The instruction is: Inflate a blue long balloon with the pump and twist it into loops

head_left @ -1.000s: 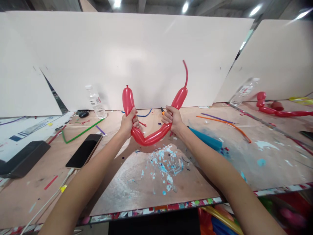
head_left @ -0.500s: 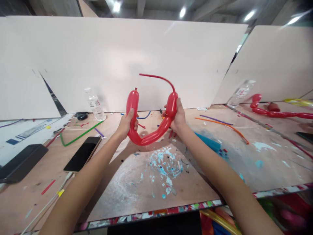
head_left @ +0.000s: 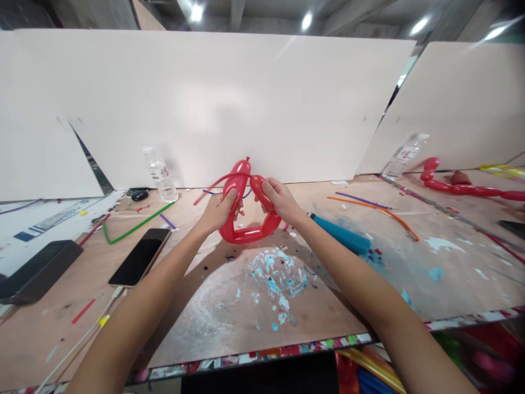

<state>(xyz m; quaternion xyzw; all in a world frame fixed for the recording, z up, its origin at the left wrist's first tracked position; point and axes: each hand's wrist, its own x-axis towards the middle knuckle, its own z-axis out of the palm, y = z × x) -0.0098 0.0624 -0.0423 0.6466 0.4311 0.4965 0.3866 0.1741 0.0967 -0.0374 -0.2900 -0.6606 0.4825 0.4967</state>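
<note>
A long red balloon (head_left: pixel 247 235) is bent into a loop above the table, held between both hands. My left hand (head_left: pixel 221 209) is closed around the section that ends in the knot, thumb on its front. My right hand (head_left: pixel 280 198) grips the other end section near a twist on the right side. From that end a thin uninflated tail runs leftward across the knotted section and droops past it. The two ends stand close together at the top. Fingers behind the balloon are partly hidden.
On the table (head_left: pixel 197 317) lie a blue cylinder-shaped tool (head_left: pixel 342 234), a phone (head_left: pixel 140 257), a dark box (head_left: pixel 39 272), and green (head_left: pixel 139 223) and orange (head_left: pixel 377 206) uninflated balloons. Clear bottles (head_left: pixel 161 176) stand by the white panel (head_left: pixel 229 98). Another red balloon (head_left: pixel 467 190) lies far right.
My hands have come closer together, the right one moving left, so the open U of the balloon has closed into a loop. The thin tail has swung left and down across the knotted section.
</note>
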